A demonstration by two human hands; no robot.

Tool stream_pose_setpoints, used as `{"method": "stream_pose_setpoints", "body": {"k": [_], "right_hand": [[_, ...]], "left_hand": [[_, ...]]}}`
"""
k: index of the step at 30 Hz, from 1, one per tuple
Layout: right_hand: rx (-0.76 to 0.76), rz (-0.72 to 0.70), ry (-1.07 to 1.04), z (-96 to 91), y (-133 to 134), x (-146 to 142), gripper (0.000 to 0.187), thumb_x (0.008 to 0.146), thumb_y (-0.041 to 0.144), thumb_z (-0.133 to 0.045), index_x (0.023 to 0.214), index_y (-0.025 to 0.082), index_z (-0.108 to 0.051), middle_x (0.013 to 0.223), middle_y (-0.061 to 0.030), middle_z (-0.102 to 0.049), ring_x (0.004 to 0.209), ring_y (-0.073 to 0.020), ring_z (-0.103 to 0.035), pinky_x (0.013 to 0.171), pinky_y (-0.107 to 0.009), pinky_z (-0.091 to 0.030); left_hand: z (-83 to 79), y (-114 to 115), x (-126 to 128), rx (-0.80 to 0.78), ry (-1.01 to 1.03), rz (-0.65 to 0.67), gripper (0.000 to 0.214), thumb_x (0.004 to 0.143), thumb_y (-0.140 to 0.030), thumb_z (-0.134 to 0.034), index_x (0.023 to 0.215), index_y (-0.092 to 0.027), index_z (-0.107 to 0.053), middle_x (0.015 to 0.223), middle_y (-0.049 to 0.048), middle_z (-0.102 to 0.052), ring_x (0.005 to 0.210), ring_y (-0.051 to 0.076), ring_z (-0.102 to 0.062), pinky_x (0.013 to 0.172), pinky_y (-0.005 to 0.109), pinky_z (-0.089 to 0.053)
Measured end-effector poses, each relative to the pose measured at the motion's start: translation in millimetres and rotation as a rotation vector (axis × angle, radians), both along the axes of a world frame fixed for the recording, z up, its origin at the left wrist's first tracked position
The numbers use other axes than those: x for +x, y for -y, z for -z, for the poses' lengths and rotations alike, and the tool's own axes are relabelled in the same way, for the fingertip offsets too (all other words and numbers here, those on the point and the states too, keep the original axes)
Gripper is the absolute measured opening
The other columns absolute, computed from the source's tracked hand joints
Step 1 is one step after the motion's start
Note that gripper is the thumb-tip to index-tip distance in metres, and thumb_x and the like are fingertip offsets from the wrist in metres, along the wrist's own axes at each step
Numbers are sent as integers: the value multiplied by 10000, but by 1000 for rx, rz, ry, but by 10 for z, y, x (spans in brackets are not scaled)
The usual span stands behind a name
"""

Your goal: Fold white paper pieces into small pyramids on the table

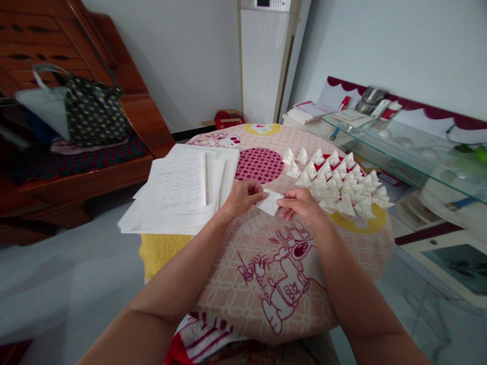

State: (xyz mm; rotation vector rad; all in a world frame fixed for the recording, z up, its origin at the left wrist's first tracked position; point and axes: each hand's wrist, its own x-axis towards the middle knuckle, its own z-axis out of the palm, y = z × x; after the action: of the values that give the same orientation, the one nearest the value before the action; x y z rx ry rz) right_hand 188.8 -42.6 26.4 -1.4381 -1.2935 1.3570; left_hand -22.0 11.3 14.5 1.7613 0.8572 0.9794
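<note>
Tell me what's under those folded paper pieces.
The folded paper pieces rest on a patterned tablecloth; red patches show between them and a yellow edge shows on the near side. The tablecloth directly beneath them is covered, so its pattern there cannot be seen.

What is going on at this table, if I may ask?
A person's left grip and right grip hold a small white piece of paper, apparently partly folded, between them over a pink patterned fabric tablecloth. To the left lies a stack of white paper sheets, with writing showing on top. To the right sit many pointed white folded-paper shapes, grouped closely.
</note>
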Motion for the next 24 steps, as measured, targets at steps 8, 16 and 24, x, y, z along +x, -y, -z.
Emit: {"method": "stream_pose_setpoints", "body": {"k": [8,16,24], "right_hand": [[192,126,-52,11,-1,-138,346,694,483,-809,716,158,-693,583,-41,-696,488,-151,-665,408,-206,-498],[278,124,-29,81,-14,-115,366,760,524,-763,731,164,-702,572,-28,-678,498,-153,-669,446,-218,-520],[241,68,-102,-14,31,-112,342,774,501,-722,741,160,-716,560,-42,-687,469,-143,-631,434,-228,-489]], "left_hand": [[-5,2,13,-53,173,-40,330,748,-395,-807,728,-148,-589,621,-18,-573,544,74,-504,503,194,-388],[-33,23,20,-131,218,-18,383,712,-419,-849,733,-146,-582,632,-15,-592,557,71,-522,517,190,-417],[-57,49,18,-232,316,12,379,692,-380,-873,742,-141,-583,664,-16,-623,573,65,-551,532,181,-437]]}}
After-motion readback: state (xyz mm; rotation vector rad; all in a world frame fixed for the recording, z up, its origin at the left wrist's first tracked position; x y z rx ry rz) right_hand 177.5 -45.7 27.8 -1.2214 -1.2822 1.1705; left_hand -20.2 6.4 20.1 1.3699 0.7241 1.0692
